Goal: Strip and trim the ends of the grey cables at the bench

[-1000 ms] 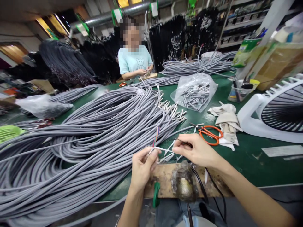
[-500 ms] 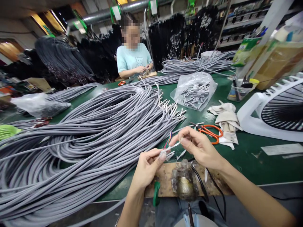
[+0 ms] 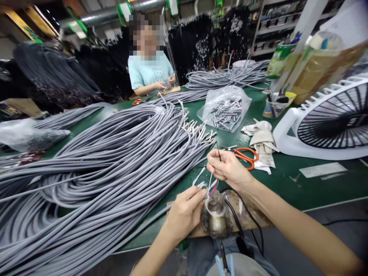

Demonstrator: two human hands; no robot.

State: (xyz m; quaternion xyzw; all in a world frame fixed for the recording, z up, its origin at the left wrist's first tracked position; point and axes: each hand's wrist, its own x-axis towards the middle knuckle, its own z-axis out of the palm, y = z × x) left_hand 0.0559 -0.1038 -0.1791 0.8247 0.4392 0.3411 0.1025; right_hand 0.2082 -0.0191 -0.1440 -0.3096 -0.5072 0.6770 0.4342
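Note:
My left hand (image 3: 186, 209) is closed around the end of a grey cable (image 3: 161, 217), just above the wooden board. Thin coloured wires (image 3: 213, 188) fan out from that end, beside the fingertips. Up and to the right, my right hand (image 3: 230, 168) pinches a thin white strand (image 3: 210, 182) that runs up from the cable end. A thin dark piece sticks up past the right fingers; what it belongs to is unclear. Below the hands, a soldering pot (image 3: 217, 220) with a brownish metal body sits on the wooden board (image 3: 255, 211).
A large bundle of grey cables (image 3: 115, 161) covers the left. Orange-handled scissors (image 3: 247, 155), a cloth (image 3: 263, 140), a bag of short grey pieces (image 3: 225, 109) and a white fan (image 3: 324, 122) lie to the right. A co-worker (image 3: 151, 73) sits across the table.
Both hands have shifted closer to the pot, the left going right and down with the cable. The right hand now draws the white strand upward. The camera view has turned slightly right.

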